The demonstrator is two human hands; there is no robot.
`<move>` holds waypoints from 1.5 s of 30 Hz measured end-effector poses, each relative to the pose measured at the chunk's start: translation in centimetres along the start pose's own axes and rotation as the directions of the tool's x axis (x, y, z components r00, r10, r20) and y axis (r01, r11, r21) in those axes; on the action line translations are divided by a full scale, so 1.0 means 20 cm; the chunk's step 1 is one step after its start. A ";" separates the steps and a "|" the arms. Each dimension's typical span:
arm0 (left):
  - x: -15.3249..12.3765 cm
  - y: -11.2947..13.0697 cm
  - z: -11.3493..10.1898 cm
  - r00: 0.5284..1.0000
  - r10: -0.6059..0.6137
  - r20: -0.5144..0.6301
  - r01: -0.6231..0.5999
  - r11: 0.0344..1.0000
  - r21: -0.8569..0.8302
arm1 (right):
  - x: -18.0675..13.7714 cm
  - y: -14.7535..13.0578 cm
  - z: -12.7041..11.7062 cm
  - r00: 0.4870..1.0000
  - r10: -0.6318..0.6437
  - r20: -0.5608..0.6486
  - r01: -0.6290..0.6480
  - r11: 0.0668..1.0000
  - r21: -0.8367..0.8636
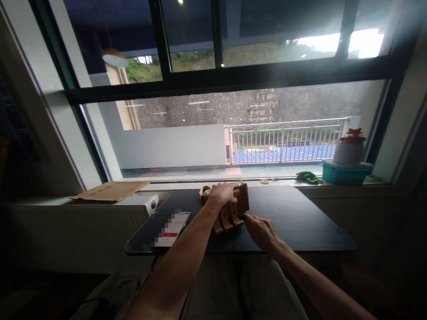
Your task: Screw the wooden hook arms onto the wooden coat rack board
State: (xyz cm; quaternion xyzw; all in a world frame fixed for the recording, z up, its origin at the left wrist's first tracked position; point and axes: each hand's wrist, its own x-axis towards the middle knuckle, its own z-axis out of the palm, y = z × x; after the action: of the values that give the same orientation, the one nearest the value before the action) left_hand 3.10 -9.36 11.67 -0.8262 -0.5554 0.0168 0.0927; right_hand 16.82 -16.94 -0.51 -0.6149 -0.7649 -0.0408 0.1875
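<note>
A brown wooden piece with several curved slats [227,218] rests on the dark table [293,218], straight ahead of me. My left hand [223,194] lies over its far upper part, fingers bent around the wood. From the right, my right hand [262,227] pinches a thin dark tool [239,215], whose tip points at the slats. Most of that tool is hidden in the fist, so its exact kind does not show. The top of the wooden piece is partly covered by my left hand.
Left of my forearm lies a phone [173,229] with a lit screen. Brown cardboard [110,190] sits over a white radiator [136,202]. On the windowsill are a green cloth [308,178], a teal box [347,173] and a white container with an orange top [348,149].
</note>
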 end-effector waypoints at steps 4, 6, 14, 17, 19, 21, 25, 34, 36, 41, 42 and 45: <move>-0.01 0.00 -0.01 1.000 0.004 0.000 -0.004 1.000 0.004 | 0.01 -0.01 0.03 0.992 0.123 0.004 -0.123 0.990 0.074; -0.01 0.01 -0.01 1.000 0.003 0.001 -0.003 1.000 0.007 | 0.02 0.00 0.04 0.989 0.146 0.027 -0.148 0.984 0.097; 0.00 -0.01 0.00 1.000 0.012 -0.006 -0.012 1.000 0.007 | 0.02 -0.02 -0.03 0.998 0.042 0.053 -0.041 0.999 -0.002; -0.01 -0.01 0.00 1.000 0.008 -0.009 -0.008 1.000 0.007 | 0.02 -0.03 -0.05 0.998 -0.047 0.048 0.050 0.997 -0.056; -0.01 -0.01 0.00 1.000 0.005 -0.010 -0.005 1.000 0.006 | 0.03 -0.04 -0.05 0.995 -0.083 0.054 0.086 0.994 -0.070; -0.01 -0.01 0.00 1.000 0.007 -0.010 -0.007 1.000 0.002 | 0.03 -0.04 -0.04 0.995 -0.085 0.055 0.089 0.994 -0.065; -0.01 -0.01 0.01 1.000 0.014 -0.013 -0.014 1.000 -0.005 | 0.03 -0.03 -0.01 1.000 -0.017 0.022 0.017 1.000 0.000; -0.01 0.00 -0.01 1.000 0.019 -0.005 -0.019 1.000 -0.004 | 0.05 0.01 0.04 0.987 0.154 0.044 -0.160 0.968 0.194; -0.01 -0.01 0.00 1.000 0.017 -0.006 -0.017 1.000 -0.002 | 0.05 0.02 0.04 0.984 0.171 0.048 -0.177 0.967 0.183; 0.00 -0.01 0.01 1.000 0.015 -0.005 -0.015 1.000 0.001 | 0.03 0.02 0.01 0.993 0.120 0.002 -0.120 0.990 0.078; 0.00 -0.01 0.01 1.000 0.014 -0.004 -0.014 1.000 0.001 | 0.03 0.02 0.00 0.997 0.081 -0.009 -0.080 0.995 0.052; 0.00 -0.01 0.01 1.000 0.008 -0.005 -0.008 1.000 0.006 | 0.03 0.02 -0.01 0.999 -0.036 -0.025 0.035 0.999 -0.024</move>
State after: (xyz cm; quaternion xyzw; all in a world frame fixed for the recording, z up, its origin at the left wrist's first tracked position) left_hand 2.91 -9.34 11.56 -0.8281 -0.5520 0.0165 0.0965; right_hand 17.10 -16.47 -0.12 -0.6030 -0.7726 -0.0611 0.1891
